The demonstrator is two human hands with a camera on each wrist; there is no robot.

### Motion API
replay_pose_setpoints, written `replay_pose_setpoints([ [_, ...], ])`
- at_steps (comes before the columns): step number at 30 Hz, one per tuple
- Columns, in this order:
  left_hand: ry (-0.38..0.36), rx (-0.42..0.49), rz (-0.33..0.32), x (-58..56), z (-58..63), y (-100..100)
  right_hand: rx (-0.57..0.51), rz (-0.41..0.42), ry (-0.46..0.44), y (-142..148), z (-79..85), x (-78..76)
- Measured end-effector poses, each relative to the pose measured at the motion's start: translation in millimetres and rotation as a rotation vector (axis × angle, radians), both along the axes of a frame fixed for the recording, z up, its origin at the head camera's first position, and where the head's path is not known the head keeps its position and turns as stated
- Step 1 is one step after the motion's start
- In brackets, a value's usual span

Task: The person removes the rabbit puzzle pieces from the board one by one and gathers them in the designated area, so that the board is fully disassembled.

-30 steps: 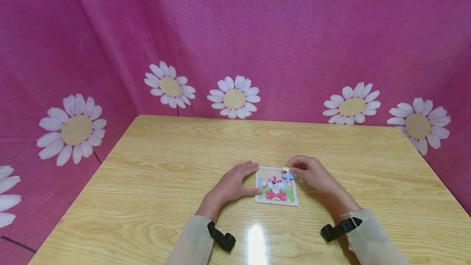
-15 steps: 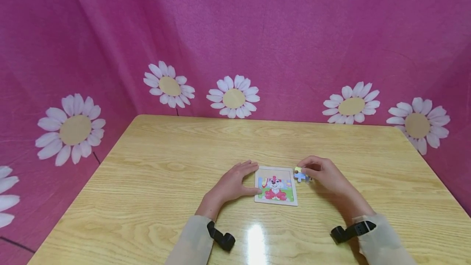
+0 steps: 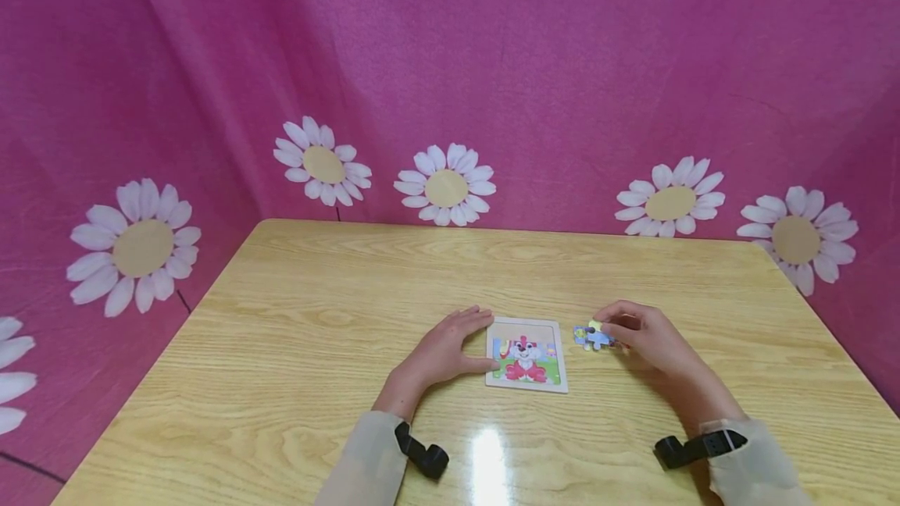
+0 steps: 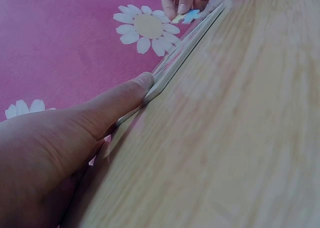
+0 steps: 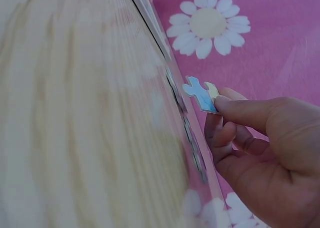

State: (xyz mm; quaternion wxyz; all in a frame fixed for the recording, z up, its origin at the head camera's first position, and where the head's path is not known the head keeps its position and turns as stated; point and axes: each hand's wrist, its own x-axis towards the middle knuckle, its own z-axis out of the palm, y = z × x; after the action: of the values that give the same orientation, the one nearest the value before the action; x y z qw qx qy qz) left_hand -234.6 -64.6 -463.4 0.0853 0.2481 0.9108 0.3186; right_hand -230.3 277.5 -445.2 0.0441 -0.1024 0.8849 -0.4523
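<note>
A square wooden puzzle tray [image 3: 527, 390] lies flat on the table, with a red and white cartoon animal picture [image 3: 526, 361] in its lower part and bare wood in its upper part. My left hand [image 3: 446, 350] rests against the tray's left side, thumb on the edge and fingers extended at the far left corner. To the tray's right, my right hand [image 3: 650, 338] pinches a blue and yellow jigsaw piece [image 5: 201, 94] between thumb and index finger, raised off the table. Below it lie loose puzzle pieces [image 3: 580, 334], partly hidden by the hand.
The wood-grain table [image 3: 337, 279] reaches back to a pink cloth [image 3: 548, 84] printed with white daisies. Black wrist cameras [image 3: 430, 459] are strapped over both beige sleeves. In the right wrist view, loose pieces [image 5: 192, 148] appear edge-on beside the tray.
My right hand has moved right with the jigsaw piece, from above the tray's upper right corner to over the loose pieces. The left hand has stayed at the tray.
</note>
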Motion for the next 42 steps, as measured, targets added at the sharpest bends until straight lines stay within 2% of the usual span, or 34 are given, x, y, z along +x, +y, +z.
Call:
replay_pose_setpoints([
  [3,-0.002,0.006,0.001,0.5,0.7,-0.6,-0.006,-0.008,0.001,7.1,-1.9,1.1],
  [9,0.001,0.011,-0.005,1.1,1.8,-1.3,0.014,-0.006,0.095,21.6,-6.5,2.7],
  [15,0.0,0.013,-0.008,0.9,1.9,-1.3,0.028,-0.016,0.127,32.1,-5.9,5.9],
  [18,0.001,0.012,-0.009,1.3,2.4,-1.2,0.064,-0.014,0.122,37.5,-5.2,7.1],
  [27,-0.001,0.012,-0.007,1.4,2.3,-0.6,0.144,-0.044,0.029,52.3,0.0,12.3],
  [42,-0.01,0.007,-0.005,1.3,2.5,-0.4,0.134,-0.052,0.066,73.4,-2.6,14.5],
])
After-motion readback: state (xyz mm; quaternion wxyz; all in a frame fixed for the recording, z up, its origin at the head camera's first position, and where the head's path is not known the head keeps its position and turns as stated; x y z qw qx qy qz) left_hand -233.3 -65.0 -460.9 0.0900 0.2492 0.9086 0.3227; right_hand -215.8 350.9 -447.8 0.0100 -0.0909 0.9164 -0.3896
